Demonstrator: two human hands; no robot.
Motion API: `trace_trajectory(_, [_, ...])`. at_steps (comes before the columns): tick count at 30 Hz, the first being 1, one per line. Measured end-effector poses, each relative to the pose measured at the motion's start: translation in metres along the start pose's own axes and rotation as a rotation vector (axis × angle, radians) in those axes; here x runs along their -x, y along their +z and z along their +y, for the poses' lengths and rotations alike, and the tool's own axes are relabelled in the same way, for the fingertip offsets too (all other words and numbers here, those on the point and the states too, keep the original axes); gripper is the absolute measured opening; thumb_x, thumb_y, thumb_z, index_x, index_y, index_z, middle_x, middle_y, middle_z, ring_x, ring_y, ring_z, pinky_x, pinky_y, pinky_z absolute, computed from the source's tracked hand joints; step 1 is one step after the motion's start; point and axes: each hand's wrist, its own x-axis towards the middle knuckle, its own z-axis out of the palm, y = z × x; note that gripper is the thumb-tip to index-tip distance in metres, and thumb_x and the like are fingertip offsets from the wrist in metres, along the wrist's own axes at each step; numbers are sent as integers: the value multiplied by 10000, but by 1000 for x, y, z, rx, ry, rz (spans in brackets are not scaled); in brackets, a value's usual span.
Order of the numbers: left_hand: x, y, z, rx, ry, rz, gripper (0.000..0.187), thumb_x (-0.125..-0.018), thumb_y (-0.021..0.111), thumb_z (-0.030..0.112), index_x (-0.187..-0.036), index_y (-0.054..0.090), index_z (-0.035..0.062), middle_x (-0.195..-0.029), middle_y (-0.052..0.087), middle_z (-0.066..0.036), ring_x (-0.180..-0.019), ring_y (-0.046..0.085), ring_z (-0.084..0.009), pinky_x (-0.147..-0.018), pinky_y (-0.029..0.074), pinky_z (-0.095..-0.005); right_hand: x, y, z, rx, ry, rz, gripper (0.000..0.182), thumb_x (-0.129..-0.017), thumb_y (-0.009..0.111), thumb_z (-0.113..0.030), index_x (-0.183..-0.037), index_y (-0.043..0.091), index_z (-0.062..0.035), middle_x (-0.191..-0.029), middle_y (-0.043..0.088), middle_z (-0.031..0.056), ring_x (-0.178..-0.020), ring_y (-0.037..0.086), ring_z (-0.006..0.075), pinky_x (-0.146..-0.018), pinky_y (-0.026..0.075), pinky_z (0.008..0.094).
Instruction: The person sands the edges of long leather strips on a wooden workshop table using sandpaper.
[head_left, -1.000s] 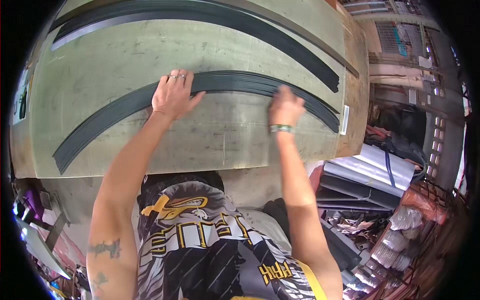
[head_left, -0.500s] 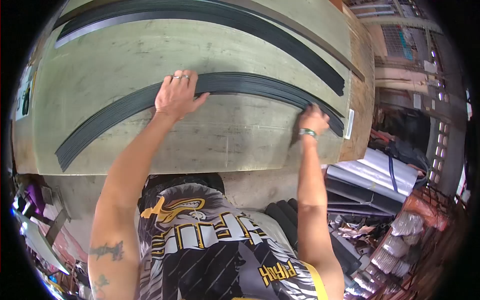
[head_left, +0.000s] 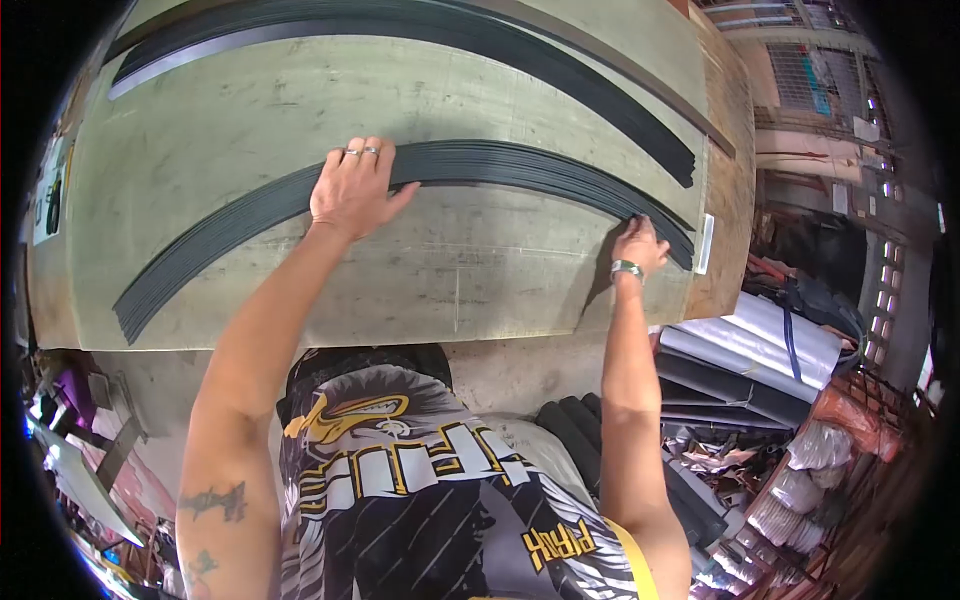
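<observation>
A curved bundle of thin black strips [head_left: 480,165] lies across the pale worktable in front of me. My left hand [head_left: 352,190] is over its middle, fingers bent across the far edge and thumb against the near edge. Two rings show on that hand. Close to the bundle's right end, my right hand [head_left: 640,246] has its fingers closed at the near edge; its fingertips are partly hidden. A few strips stand slightly apart there. The left end of the bundle fans out a little.
Farther back on the worktable [head_left: 400,275] lies a second black bundle [head_left: 450,40], with a long dark bar [head_left: 620,60] behind it. A small white piece [head_left: 705,244] sits by the right edge. Silver rolls [head_left: 770,335] and wrapped bundles [head_left: 820,445] stand below at right.
My right hand has slid slightly right along the near edge of the bundle, toward its end. My left hand stays in place on the strips.
</observation>
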Motion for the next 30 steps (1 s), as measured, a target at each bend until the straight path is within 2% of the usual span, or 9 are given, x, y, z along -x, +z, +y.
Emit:
trace_trajectory(3, [-2, -1, 3, -14, -5, 4, 666, -966, 648, 594, -1334, 621, 40, -1237, 648, -90, -1152, 595, -233, -949, 473, -386, 20, 9, -46, -241, 80, -240, 216, -989, 656, -302, -1058, 797, -154, -944, 741, 137, -898, 684, 344, -779, 561, 458])
trace_trajectory(7, [-4, -5, 4, -17, -14, -21, 708, -960, 654, 608, -1383, 606, 41, -1252, 647, -80, -1166, 596, -231, -953, 472, -375, 26, -128, -211, -504, -286, -167, 327, -886, 721, -131, -1209, 735, -82, -1199, 750, 123, -887, 645, 324, -822, 507, 481])
trace_trajectory(10, [-4, -4, 4, -18, 8, -7, 696, -958, 655, 607, -1364, 615, 43, -1252, 652, -85, -1162, 601, -234, -954, 474, -378, 29, -69, -142, -654, -172, -311, 295, -917, 688, -122, -1205, 738, -87, -1190, 760, 110, -904, 643, 333, -849, 497, 501])
trace_trajectory(14, [-2, -1, 1, -30, 11, 20, 682, -954, 661, 604, -1343, 620, 46, -1244, 657, -86, -1155, 604, -231, -951, 478, -374, 20, 7, 12, -100, 235, -271, 231, -979, 702, -282, -1147, 770, -138, -988, 757, 135, -972, 645, 352, -857, 529, 544])
trace_trajectory(16, [-1, -3, 0, -31, -2, 13, 679, -951, 667, 602, -1339, 621, 47, -1242, 656, -84, -1151, 604, -231, -948, 480, -374, 7, -7, -11, 17, 214, -467, 326, -993, 685, -390, -1201, 757, -149, -1187, 746, 139, -987, 652, 323, -858, 541, 525])
trace_trajectory(21, [-2, -4, 4, -27, 3, 22, 676, -948, 673, 599, -1336, 622, 48, -1240, 655, -85, -1151, 605, -238, -947, 482, -381, 43, -117, -209, -485, -209, -317, 354, -987, 686, -268, -1297, 703, -98, -1469, 652, 21, -1059, 624, 332, -886, 505, 516])
trace_trajectory(24, [-3, -5, 5, -27, 11, 15, 673, -949, 675, 595, -1338, 621, 48, -1240, 655, -84, -1152, 605, -240, -950, 482, -385, 18, -117, -166, -484, -224, -470, 287, -952, 715, -214, -1225, 743, -132, -1380, 692, 35, -1032, 614, 349, -896, 484, 524])
trace_trajectory(25, [-4, -3, 4, -28, 14, 26, 671, -948, 678, 592, -1337, 621, 48, -1239, 655, -83, -1150, 605, -240, -950, 481, -385, 25, -72, -132, -810, 88, -374, 248, -946, 718, -204, -1180, 756, -133, -1292, 710, 75, -1011, 621, 361, -895, 493, 520])
trace_trajectory(30, [-2, -5, 1, -12, 1, 24, 663, -940, 696, 579, -1332, 623, 48, -1233, 656, -84, -1143, 605, -242, -952, 480, -384, 9, -30, -52, -96, 218, -299, 189, -983, 696, -225, -1117, 794, -134, -1004, 801, 99, -899, 683, 357, -780, 531, 542])
